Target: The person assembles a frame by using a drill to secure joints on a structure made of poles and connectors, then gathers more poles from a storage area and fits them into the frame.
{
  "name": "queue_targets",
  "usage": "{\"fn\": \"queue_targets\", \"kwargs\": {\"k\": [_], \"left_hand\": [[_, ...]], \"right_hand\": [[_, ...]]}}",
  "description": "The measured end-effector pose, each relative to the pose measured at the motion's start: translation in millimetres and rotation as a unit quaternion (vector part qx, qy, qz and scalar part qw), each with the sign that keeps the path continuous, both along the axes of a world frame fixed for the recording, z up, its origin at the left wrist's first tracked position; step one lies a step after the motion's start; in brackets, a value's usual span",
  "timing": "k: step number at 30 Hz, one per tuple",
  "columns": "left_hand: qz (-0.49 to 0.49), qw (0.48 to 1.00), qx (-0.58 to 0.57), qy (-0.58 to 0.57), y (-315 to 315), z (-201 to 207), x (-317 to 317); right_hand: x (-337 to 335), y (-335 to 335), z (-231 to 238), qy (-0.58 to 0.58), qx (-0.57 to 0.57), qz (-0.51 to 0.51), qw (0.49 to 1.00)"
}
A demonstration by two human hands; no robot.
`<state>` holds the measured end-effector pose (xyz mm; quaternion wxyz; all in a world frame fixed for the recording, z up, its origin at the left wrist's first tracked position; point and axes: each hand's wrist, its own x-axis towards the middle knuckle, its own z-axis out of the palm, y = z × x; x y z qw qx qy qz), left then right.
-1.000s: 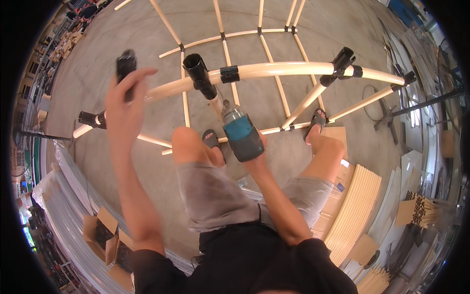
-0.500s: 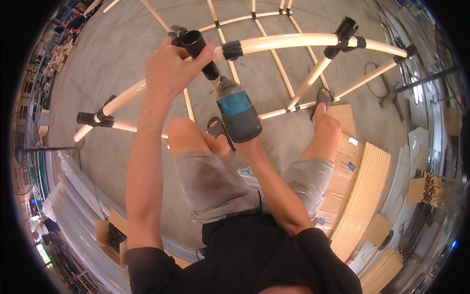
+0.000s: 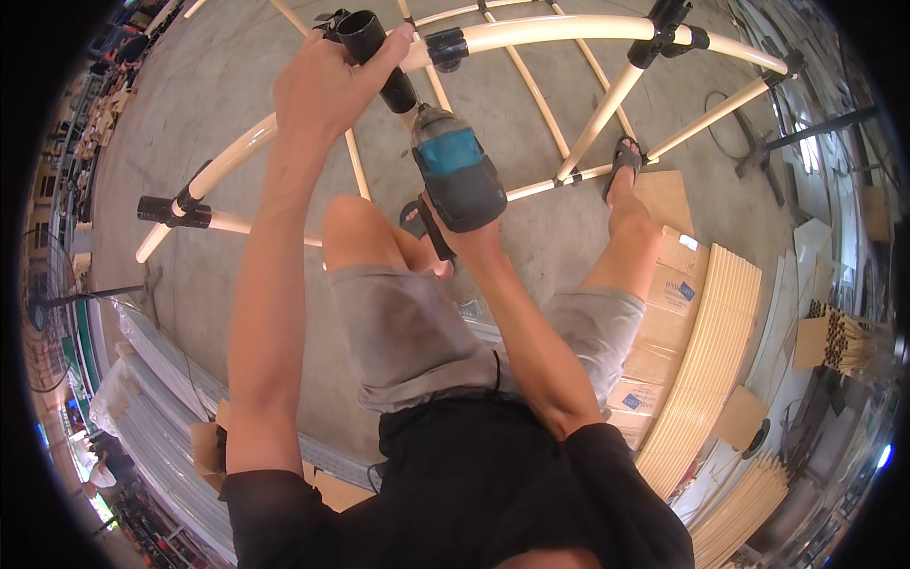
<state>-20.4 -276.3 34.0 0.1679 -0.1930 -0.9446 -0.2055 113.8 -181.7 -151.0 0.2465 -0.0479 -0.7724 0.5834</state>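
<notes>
Hands closer together, drill at connector, open floor beside.

Hands: two, left hand and right hand. Power drill: one. Near curved beige rail: one. Black fittings along that rail: at least five. Sandals: two. Shorts: one pair. Beige pipe bundles, right side: three. Rungs beyond the rail: several, cut off, exact tally uncertain.
</notes>
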Motion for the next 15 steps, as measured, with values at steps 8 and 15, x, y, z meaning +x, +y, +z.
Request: {"fn": "queue_targets", "kwargs": {"k": [8, 15], "left_hand": [[0.025, 0.997, 0.038, 0.068, 5.3, -7.8, -2.9], [-0.005, 0.996, 0.089, 0.006, 0.9, -0.4, -1.9]], "right_hand": [[-0.1, 4.6, 9.3, 0.06, 0.01, 0.001, 0.998], [-1.9, -1.5, 8.1, 0.003, -0.084, 0.029, 0.996]]}}
